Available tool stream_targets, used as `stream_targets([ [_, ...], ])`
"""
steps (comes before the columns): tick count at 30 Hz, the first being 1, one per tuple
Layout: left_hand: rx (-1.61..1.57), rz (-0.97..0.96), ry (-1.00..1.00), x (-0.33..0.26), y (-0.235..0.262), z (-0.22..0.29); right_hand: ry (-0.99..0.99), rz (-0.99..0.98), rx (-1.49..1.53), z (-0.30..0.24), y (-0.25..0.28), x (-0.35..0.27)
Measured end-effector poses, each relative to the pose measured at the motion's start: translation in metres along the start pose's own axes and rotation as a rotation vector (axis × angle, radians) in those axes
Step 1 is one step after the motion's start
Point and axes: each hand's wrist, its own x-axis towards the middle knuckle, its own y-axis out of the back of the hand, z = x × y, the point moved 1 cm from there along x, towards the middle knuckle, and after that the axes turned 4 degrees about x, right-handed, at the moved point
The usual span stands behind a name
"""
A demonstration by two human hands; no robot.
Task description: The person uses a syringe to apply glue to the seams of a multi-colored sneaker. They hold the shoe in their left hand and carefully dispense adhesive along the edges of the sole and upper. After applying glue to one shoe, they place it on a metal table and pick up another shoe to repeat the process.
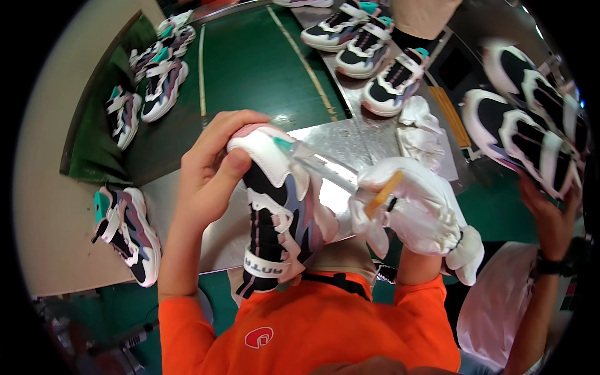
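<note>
My left hand (209, 169) is bare and closed around the toe end of a sneaker (275, 212). The sneaker is black, white, mauve and blue-grey, with a white strap. It is held up in front of my chest, toe away from me. My right hand (409, 203) is wrapped in a white cloth or glove, knotted near the wrist. It grips a long, narrow, flat, shiny tool (328, 167), whose far end meets the sole edge near the toe beside a teal spot. A yellowish strip (384, 195) shows at the wrapped fingers; its kind is unclear.
Similar sneakers stand along the green belt's (244, 69) left edge and on the metal ledge (356, 106) at right. One sneaker (130, 234) rests at near left. White crumpled cloth (420, 134) lies on the ledge. At right, another person's hand (553, 215) holds a pair of sneakers (531, 119).
</note>
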Motion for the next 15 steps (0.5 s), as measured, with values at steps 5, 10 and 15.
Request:
stream_targets([
  [5, -0.060, 0.058, 0.050, -0.003, 0.003, -0.011, 0.019, -0.107, 0.033, 0.011, 0.008, 0.010],
  [10, -0.055, 0.135, 0.099, -0.010, 0.010, -0.025, -0.215, 0.071, 0.198, 0.003, -0.007, 0.014],
  [15, -0.138, 0.221, 0.169, -0.016, 0.010, -0.040, -0.219, 0.042, 0.165, 0.021, -0.002, 0.016],
])
